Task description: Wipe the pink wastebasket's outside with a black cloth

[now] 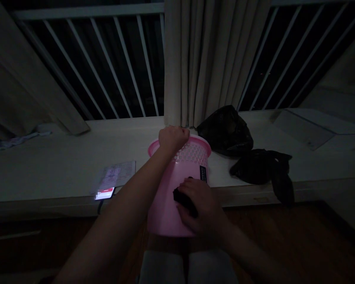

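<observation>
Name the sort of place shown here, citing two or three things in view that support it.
Probably a room in a home: a curtain hangs before a white railing, and the floor looks wooden.

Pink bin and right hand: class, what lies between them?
In the head view, a bunched black item lies between the right hand and the pink bin; its material is too dim to tell.

On the pink bin [165, 201], just above the right hand [200, 203], a dark label [203, 174] carries pale sideways letters that seem to start "GARBA", the rest too blurred, while the lit phone screen [105, 193] and marked sheet [124, 173] left of the left hand [173, 138] stay illegible.
</observation>
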`<state>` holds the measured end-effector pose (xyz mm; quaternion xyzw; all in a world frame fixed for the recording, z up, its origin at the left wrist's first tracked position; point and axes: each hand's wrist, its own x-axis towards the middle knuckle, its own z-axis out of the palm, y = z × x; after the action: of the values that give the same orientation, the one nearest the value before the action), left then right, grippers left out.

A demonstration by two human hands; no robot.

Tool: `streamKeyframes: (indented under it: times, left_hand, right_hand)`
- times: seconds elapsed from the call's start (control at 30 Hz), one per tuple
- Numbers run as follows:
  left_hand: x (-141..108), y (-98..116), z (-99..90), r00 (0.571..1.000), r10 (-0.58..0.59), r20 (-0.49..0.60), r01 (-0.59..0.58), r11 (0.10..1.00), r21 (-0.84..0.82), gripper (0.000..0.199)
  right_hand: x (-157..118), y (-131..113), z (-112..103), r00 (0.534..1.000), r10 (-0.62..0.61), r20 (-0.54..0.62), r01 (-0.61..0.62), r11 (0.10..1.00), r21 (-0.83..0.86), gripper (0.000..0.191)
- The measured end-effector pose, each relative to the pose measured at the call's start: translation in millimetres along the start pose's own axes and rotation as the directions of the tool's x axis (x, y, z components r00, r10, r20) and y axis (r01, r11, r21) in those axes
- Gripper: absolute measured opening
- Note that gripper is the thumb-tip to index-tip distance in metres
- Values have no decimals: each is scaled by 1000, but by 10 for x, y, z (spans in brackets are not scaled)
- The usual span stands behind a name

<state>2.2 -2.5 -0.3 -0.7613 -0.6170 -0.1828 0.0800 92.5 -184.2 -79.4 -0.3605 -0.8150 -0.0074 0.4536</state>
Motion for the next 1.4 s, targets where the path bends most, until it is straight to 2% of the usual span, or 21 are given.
streamKeyframes:
  times: [0.07,0.13,0.27,0.37,0.4,0.5,0.63,0.73,0.77,0.87,1.0,1.1,1.23,1.33,1.37,1.4]
  left_hand:
    - [0,-5,-1,1000,-5,5,5,1000,-5,54]
    - [-1,4,-8,1000,-4,14,4,1000,-12,53]
    - [0,28,-21,1000,4,18,-4,999,-33,52]
    - [0,20,-18,1000,2,22,-1,999,-41,53]
    - [-2,14,-16,1000,-2,20,3,999,-36,53]
    - [-7,-1,-8,1000,-9,-2,9,1000,-13,53]
    - [-13,4,-10,1000,-9,-4,9,1000,-3,52]
    - [-15,14,-15,1000,-7,0,7,1000,-17,52]
    - [-16,15,-17,1000,-3,3,3,1000,-23,52]
    - [-19,14,-19,1000,0,-2,0,1000,-28,53]
    - [-21,18,-27,1000,-10,-5,10,1000,-21,51]
    - [-19,29,-28,1000,-12,7,12,1000,-22,52]
    - [-13,33,-16,1000,-13,-11,13,1000,-19,51]
    - [-8,28,-15,1000,3,9,-3,1000,-19,52]
    - [-7,26,-16,1000,4,13,-4,1000,-21,52]
    - [-7,25,-18,1000,3,12,-2,1000,-24,52]
  right_hand:
    - [-74,5,-35,997,-62,45,63,998,-11,34]
    - [-78,22,-84,993,-66,94,72,995,-71,37]
    - [22,-40,-131,989,90,121,-63,975,-215,40]
    - [108,-92,-128,966,-2,260,36,991,-129,39]
    - [136,-88,-126,959,4,284,37,990,-137,39]
    - [208,-38,-124,972,134,193,-79,960,-270,41]
    - [272,14,-105,951,81,297,-5,969,-248,35]
    - [315,53,-80,971,180,157,-120,936,-332,29]
    - [327,66,-73,972,184,148,-124,931,-344,29]
    - [353,102,-64,968,130,214,-52,940,-336,28]
    - [372,127,-64,972,188,140,-129,928,-348,26]
    - [384,131,-66,967,95,235,-20,953,-303,26]
    - [391,143,-89,970,206,133,-147,923,-355,25]
    - [390,145,-109,963,76,260,6,954,-300,26]
    - [393,145,-113,961,79,265,6,953,-303,26]
    - [398,144,-116,965,125,231,-44,944,-328,25]
